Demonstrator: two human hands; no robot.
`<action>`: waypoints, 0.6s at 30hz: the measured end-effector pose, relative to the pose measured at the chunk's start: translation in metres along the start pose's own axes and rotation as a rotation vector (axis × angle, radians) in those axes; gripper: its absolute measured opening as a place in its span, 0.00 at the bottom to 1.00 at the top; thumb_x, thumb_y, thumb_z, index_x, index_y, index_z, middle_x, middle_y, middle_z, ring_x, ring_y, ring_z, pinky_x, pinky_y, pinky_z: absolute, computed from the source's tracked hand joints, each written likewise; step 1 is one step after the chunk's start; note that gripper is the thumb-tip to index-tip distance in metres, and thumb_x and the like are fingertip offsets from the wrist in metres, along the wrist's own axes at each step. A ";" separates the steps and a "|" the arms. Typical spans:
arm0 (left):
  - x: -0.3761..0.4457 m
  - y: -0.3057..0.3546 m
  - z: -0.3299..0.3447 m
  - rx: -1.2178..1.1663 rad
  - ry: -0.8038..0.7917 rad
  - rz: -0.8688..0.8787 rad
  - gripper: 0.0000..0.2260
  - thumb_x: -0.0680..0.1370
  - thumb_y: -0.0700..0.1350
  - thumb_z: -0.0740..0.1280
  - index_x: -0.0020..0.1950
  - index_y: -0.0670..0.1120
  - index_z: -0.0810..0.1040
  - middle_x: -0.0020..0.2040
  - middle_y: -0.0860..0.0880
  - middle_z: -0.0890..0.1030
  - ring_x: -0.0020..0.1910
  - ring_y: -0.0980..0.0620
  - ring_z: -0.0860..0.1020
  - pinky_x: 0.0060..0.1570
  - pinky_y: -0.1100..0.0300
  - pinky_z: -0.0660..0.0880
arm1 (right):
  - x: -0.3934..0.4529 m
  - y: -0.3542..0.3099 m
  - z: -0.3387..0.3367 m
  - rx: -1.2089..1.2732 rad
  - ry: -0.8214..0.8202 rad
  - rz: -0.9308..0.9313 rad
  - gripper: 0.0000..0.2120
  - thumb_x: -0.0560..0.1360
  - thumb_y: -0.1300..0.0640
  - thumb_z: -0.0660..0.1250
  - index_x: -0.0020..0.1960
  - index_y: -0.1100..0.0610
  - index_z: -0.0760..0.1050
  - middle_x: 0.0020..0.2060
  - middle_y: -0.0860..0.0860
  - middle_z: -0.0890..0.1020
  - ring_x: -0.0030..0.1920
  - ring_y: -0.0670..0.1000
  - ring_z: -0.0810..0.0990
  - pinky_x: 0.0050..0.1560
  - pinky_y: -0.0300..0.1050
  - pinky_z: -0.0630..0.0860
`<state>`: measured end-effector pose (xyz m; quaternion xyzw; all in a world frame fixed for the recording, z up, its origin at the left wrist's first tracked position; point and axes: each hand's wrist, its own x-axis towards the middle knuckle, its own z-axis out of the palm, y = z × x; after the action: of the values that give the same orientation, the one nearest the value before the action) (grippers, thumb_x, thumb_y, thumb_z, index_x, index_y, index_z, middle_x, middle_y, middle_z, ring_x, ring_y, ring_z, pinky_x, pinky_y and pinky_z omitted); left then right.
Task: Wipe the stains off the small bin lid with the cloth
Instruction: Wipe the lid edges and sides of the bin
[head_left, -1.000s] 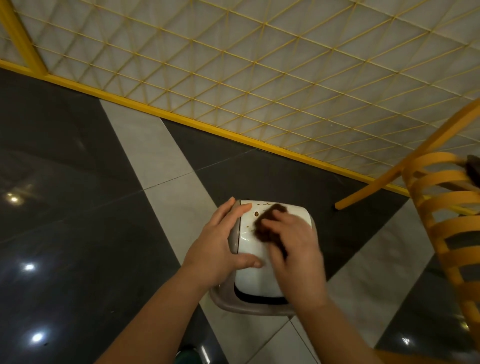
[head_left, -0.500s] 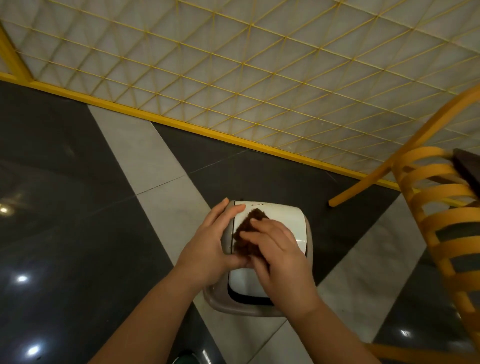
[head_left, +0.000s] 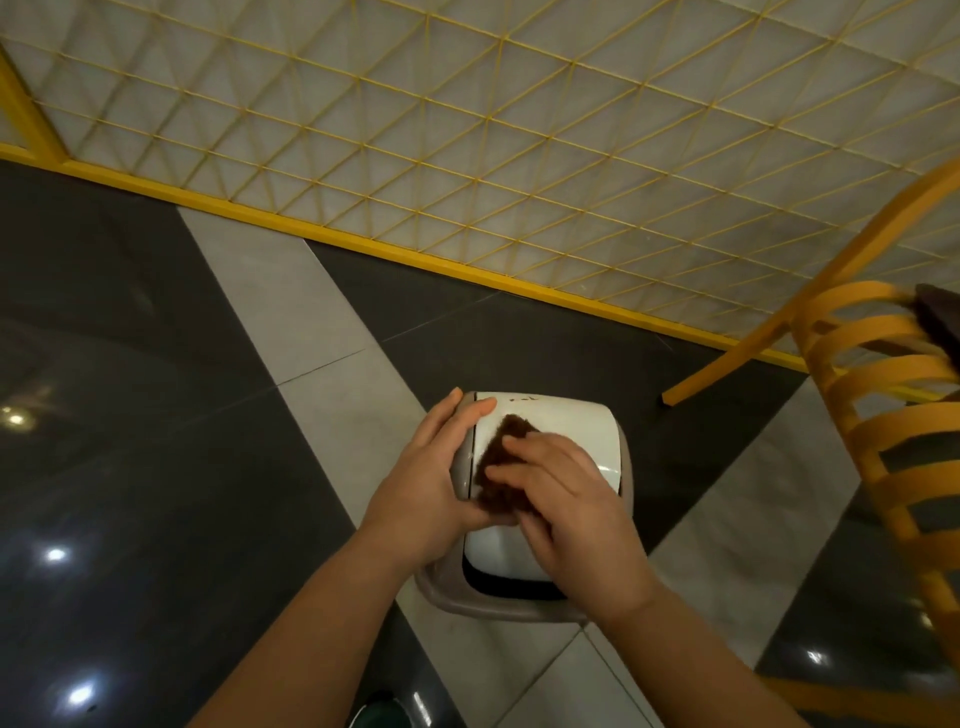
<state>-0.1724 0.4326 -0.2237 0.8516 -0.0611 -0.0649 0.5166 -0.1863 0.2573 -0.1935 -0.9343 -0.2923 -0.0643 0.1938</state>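
a: cloth (head_left: 506, 452)?
b: on the left half of the small bin lid (head_left: 566, 436), pressed under spread fingers of the right hand (head_left: 576, 514).
a: left hand (head_left: 426, 483)?
b: braced on the lid's left edge, fingers nearly straight (thumb beside the cloth).
a: writing?
b: dark marks (head_left: 522, 399) at far edge, perhaps stains; unreadable.

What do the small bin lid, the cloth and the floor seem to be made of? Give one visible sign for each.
Bin lid: likely white plastic, glossy; smooth moulded curve with a sheen.
Cloth: dark brown fuzzy fibre, matt; ragged, fluffy edge.
Floor: probably polished tile or stone; joint lines and mirrored lamp spots.
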 end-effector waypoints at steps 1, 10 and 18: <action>0.001 0.000 0.000 0.001 0.004 0.002 0.44 0.62 0.56 0.77 0.70 0.68 0.55 0.74 0.65 0.49 0.72 0.60 0.55 0.64 0.61 0.61 | 0.011 -0.001 -0.002 0.013 0.015 0.046 0.15 0.74 0.53 0.63 0.59 0.52 0.78 0.61 0.51 0.79 0.65 0.52 0.74 0.68 0.48 0.68; 0.000 0.002 -0.003 -0.014 -0.008 -0.010 0.43 0.62 0.53 0.78 0.70 0.67 0.57 0.74 0.65 0.49 0.71 0.61 0.55 0.64 0.61 0.61 | 0.000 -0.010 -0.004 0.003 0.026 0.002 0.14 0.73 0.54 0.62 0.56 0.52 0.80 0.59 0.51 0.80 0.63 0.50 0.74 0.69 0.45 0.67; -0.001 0.012 -0.004 0.003 -0.028 -0.096 0.45 0.61 0.51 0.79 0.70 0.66 0.57 0.75 0.62 0.49 0.73 0.55 0.53 0.66 0.57 0.58 | -0.006 0.000 -0.014 0.059 0.120 0.349 0.16 0.72 0.62 0.69 0.58 0.51 0.79 0.60 0.47 0.79 0.65 0.47 0.70 0.67 0.38 0.63</action>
<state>-0.1734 0.4309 -0.2114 0.8534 -0.0275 -0.1013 0.5106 -0.1918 0.2487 -0.1818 -0.9592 -0.1156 -0.0769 0.2465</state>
